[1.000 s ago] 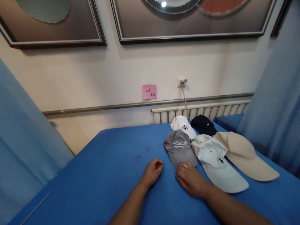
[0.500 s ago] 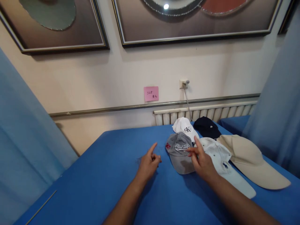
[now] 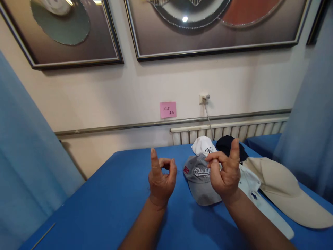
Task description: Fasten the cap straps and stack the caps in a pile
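Observation:
My left hand (image 3: 161,178) is raised over the blue-covered table (image 3: 109,208), index finger pointing up, thumb and another finger curved apart from it with nothing between them. To its right, my right hand (image 3: 225,170) also points one finger up, its other fingers bent; it holds nothing that I can see. Behind the right hand lies a grey cap (image 3: 201,180) with "Always" lettering, partly covered by the fingers. A pale mint cap (image 3: 270,208) is half hidden by my right wrist. Beyond are a white cap (image 3: 203,145), a black cap (image 3: 225,143) and a beige long-brimmed cap (image 3: 283,184).
Blue curtains hang at the left (image 3: 28,149) and right (image 3: 304,114). Along the wall run a metal pipe (image 3: 125,127) and a radiator (image 3: 234,131). A cord drops from a wall socket (image 3: 204,99). A thin stick (image 3: 43,236) lies at lower left.
Both hands have risen and turned, their pointing fingers now nearly upright. My right hand has shifted slightly right. The view has tilted up a little; the caps rest as before.

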`<state>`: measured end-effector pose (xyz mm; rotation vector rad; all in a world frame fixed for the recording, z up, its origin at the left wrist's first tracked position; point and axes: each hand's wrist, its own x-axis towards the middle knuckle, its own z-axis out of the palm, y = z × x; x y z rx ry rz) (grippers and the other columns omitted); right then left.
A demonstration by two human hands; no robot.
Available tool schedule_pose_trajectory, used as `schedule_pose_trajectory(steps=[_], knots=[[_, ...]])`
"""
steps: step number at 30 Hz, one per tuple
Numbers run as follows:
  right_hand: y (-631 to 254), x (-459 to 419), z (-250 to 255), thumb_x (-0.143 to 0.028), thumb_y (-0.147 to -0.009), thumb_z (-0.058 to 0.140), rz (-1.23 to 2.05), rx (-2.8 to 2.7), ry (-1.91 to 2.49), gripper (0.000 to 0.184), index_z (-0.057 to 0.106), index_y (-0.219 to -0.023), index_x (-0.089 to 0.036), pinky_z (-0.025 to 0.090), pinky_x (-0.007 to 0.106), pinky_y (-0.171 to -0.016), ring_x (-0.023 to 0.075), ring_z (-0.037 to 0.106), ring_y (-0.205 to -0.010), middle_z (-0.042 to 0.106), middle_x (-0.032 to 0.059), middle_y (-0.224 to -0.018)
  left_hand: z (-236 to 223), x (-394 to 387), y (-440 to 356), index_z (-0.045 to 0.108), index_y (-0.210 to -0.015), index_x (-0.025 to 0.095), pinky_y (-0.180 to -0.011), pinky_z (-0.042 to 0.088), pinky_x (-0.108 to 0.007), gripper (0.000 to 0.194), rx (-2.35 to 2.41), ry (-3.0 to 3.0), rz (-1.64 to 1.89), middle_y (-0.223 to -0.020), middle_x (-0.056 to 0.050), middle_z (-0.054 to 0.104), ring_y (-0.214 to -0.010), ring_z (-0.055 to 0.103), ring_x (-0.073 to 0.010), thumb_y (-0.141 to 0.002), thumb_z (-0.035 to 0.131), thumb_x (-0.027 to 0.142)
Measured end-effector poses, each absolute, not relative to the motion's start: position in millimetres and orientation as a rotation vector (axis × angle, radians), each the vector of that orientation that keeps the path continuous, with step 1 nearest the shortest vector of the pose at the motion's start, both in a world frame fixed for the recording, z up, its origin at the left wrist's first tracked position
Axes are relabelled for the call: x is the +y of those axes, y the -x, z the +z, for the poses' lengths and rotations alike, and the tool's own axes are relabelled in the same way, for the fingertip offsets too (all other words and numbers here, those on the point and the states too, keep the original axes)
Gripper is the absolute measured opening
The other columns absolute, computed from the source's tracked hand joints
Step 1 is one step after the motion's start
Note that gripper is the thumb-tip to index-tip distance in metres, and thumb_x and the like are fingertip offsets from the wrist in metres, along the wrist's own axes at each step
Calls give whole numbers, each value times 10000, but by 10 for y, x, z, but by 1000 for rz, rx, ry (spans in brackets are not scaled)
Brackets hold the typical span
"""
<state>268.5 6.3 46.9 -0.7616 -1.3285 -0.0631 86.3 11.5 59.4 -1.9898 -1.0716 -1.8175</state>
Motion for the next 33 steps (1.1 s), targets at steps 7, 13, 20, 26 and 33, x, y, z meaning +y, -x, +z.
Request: schedule_pose_trajectory(steps=[7, 13, 20, 26, 33], knots=[[-2827, 530, 325, -121, -785, 414, 61, -1298, 1197, 825, 61, -1529, -178, 511, 297, -643, 176, 640, -625, 673, -32, -703, 591, 536, -541, 14, -1526, 184, -576, 410, -222, 867, -1946, 2022, -1524, -600, 78, 566, -538, 545, -111, -840, 540, 261], [-2985, 782, 146, -147, -766, 414, 72, -1331, 1427, 824, 101, -1527, -133, 468, 298, -667, 207, 655, -686, 685, -19, -677, 555, 705, -405, 17, -1528, 175, -590, 370, -237, 878, -2103, 2035, -1367, -597, 67, 593, -565, 557, -127, -822, 531, 270], [-2990, 761, 125, -144, -769, 407, 100, -1340, 1412, 825, 86, -1529, -150, 467, 305, -684, 204, 655, -687, 703, -24, -704, 598, 620, -499, 13, -1528, 180, -571, 360, -229, 887, -2092, 2084, -1382, -595, 69, 584, -545, 545, -120, -822, 539, 285], [-2997, 749, 140, -151, -759, 409, 91, -1359, 1417, 822, 110, -1525, -142, 466, 295, -676, 201, 654, -687, 701, -20, -697, 629, 584, -517, 32, -1528, 164, -577, 362, -233, 872, -2078, 2102, -1386, -586, 74, 565, -546, 542, -121, -823, 534, 274], [-2975, 730, 152, -141, -743, 408, 104, -1371, 1411, 840, 106, -1527, -153, 473, 311, -687, 211, 659, -707, 707, -21, -706, 602, 594, -530, 49, -1527, 177, -597, 376, -230, 865, -2071, 2149, -1373, -612, 72, 588, -561, 555, -121, -821, 540, 272]])
